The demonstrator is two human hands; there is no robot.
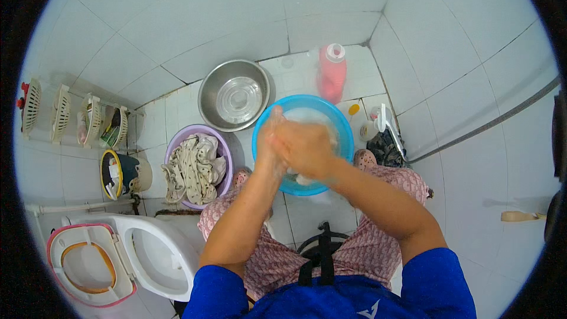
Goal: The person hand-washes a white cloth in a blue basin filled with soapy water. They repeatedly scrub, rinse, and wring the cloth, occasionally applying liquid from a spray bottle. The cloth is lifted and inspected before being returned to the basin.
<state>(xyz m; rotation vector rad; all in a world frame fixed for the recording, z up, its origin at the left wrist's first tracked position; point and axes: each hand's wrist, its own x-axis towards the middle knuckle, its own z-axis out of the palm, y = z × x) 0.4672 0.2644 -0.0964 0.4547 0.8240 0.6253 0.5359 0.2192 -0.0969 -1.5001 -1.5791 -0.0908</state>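
Above a round blue plastic basin, both of my hands are pressed together. My left hand is upright, its fingers pointing away from me. My right hand lies across its palm with the fingers bent; both are slightly blurred, and whether anything is between them is hidden. Sudsy water and some pale cloth show in the basin. To its left, a purple basin holds crumpled cream cloth with dark spots. An empty-looking steel basin stands behind these two.
A pink bottle stands behind the blue basin. At right are a shower head, its hose and a dark bundle. At left stand a bin, wall baskets and a white toilet. My knees flank the basin.
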